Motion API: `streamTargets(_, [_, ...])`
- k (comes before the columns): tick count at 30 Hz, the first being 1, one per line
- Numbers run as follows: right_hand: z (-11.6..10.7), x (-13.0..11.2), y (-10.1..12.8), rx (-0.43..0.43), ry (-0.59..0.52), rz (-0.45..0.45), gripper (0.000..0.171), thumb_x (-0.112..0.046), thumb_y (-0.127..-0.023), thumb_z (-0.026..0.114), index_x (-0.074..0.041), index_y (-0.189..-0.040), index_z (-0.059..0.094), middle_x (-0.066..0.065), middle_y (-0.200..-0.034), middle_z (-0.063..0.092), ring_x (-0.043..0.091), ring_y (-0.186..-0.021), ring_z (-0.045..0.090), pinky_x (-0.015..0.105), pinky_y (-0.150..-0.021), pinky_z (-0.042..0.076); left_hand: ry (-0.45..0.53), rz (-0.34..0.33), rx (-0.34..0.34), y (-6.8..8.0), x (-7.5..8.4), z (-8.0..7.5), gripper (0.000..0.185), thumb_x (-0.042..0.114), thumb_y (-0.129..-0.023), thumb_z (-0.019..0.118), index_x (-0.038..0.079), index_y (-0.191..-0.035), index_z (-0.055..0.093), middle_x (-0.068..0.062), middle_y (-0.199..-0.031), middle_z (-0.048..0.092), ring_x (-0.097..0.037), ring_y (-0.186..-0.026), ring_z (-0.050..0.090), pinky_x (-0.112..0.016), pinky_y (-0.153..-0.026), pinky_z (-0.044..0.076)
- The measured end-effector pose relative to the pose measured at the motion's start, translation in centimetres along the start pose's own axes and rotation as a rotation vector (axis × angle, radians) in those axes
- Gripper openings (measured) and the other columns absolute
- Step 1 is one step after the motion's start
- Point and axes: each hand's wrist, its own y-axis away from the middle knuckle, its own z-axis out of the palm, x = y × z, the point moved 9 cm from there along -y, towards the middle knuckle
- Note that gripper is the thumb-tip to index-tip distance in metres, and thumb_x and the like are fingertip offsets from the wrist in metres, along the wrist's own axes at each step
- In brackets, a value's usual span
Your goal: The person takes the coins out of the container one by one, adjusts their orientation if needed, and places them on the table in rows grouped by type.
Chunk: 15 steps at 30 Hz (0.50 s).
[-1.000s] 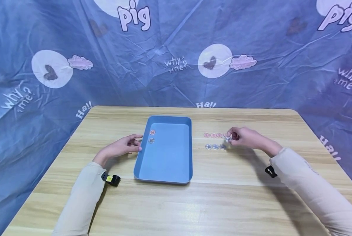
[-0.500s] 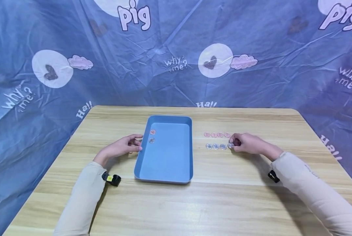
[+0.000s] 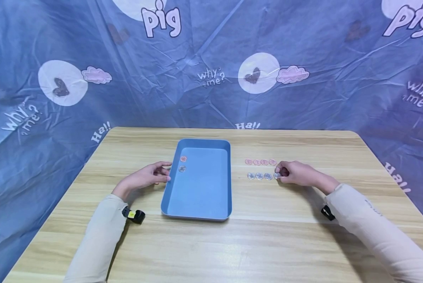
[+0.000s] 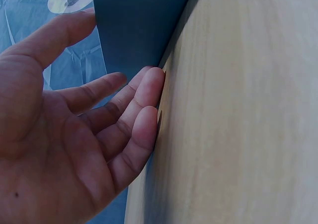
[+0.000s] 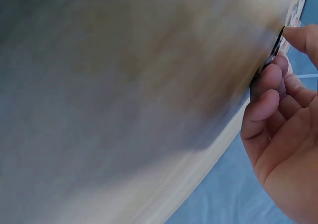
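Observation:
A shallow blue tray [image 3: 198,196] lies on the table, with one red coin-like disc [image 3: 183,159] and one silver disc [image 3: 182,169] near its left wall. My left hand [image 3: 145,176] is at the tray's left side; in the left wrist view its thumb and loosely bent fingers [image 4: 151,87] touch the outer wall. Right of the tray, several red discs [image 3: 256,162] form a row, with a row of silver discs [image 3: 259,176] nearer to me. My right hand [image 3: 298,173] pinches the rightmost silver disc [image 3: 276,175] down at table level; the right wrist view shows its dark edge [image 5: 278,41] between thumb and fingers.
The wood-grain table [image 3: 211,251] reaches back to a blue printed cloth [image 3: 211,102] hanging behind it. Black straps with small devices [image 3: 134,215] sit on both wrists, over light sleeves [image 3: 98,239].
My right hand has come nearer and slightly right with a silver disc, from over the red row's end to the silver row's right end. The left hand and tray stay put.

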Motion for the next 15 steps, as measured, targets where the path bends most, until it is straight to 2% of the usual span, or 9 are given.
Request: streamTargets(15, [0.21, 0.02, 0.32, -0.028, -0.101, 0.011, 0.022, -0.009, -0.085, 0.066, 0.001, -0.104, 0.059, -0.001, -0.078, 0.053, 0.007, -0.069, 0.045, 0.022, -0.063, 0.039, -0.018, 0.004, 0.000, 0.03, -0.08, -0.03, 0.068, 0.025, -0.095, 0.061, -0.001, -0.149, 0.028, -0.023, -0.128, 0.054, -0.025, -0.111, 0.056, -0.031, -0.086, 0.049])
